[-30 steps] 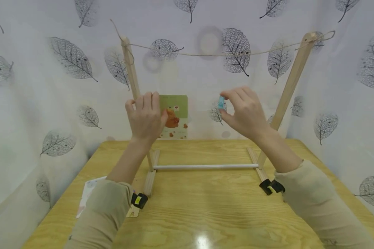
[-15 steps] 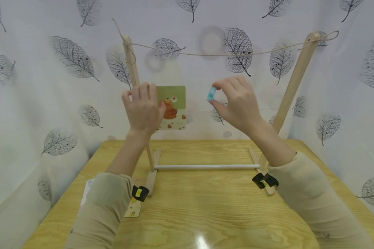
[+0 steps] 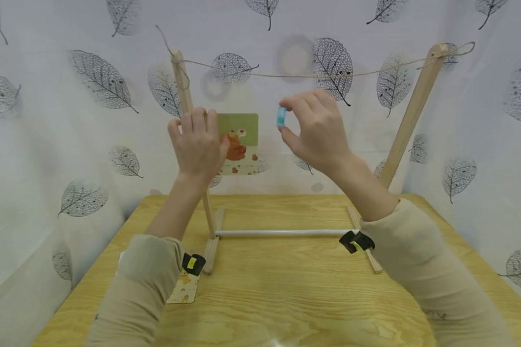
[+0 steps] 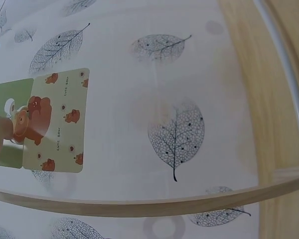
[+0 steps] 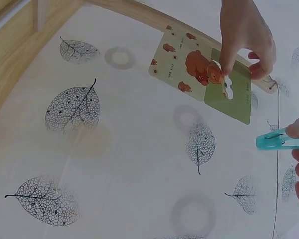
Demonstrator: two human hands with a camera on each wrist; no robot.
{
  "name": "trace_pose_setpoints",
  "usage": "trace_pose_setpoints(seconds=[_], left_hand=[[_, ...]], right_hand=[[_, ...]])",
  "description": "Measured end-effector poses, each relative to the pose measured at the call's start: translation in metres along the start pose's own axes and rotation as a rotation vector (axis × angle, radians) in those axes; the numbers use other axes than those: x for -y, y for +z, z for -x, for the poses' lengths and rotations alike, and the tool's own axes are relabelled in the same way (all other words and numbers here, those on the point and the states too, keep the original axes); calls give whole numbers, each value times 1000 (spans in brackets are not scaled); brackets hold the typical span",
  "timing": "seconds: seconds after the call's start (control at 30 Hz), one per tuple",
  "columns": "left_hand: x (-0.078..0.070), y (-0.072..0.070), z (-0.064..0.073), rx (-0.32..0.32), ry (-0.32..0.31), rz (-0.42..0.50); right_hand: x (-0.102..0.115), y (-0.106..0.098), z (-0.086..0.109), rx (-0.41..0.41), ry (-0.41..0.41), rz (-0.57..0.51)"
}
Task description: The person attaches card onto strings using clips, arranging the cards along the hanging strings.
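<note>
My left hand pinches a green and cream card printed with brown bears, thumb in front. In the right wrist view the whole card shows beside that hand. Between the thumb and fingers of my right hand is a small translucent blue clothespin, to the right of the card and apart from it. Above both hands a thin string runs between two wooden posts; neither hand touches it. The right wrist view shows the clothespin from its side.
The wooden frame has a left post, a right post and a white crossbar low over the table. Another patterned card lies by my left sleeve, partly hidden. A leaf-print curtain hangs behind.
Both hands have risen toward the string, with the card and the clothespin in them. My right hand has also moved left, closer to the card.
</note>
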State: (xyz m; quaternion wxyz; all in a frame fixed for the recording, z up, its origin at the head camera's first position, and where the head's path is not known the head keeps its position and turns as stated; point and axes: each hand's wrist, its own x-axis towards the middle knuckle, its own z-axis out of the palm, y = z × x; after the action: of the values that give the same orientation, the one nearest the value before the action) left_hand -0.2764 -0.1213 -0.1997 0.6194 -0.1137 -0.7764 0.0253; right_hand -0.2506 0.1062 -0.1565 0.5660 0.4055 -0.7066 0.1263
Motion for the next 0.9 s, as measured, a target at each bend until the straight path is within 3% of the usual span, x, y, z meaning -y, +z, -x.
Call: trace_pose_setpoints(seconds=[0.4, 0.9], left_hand=[[0, -1, -9, -3, -1, -20], [0, 2, -19, -17, 8, -35]], right_hand=[[3, 15, -18, -78, -78, 117], [8, 27, -42, -156, -61, 83]])
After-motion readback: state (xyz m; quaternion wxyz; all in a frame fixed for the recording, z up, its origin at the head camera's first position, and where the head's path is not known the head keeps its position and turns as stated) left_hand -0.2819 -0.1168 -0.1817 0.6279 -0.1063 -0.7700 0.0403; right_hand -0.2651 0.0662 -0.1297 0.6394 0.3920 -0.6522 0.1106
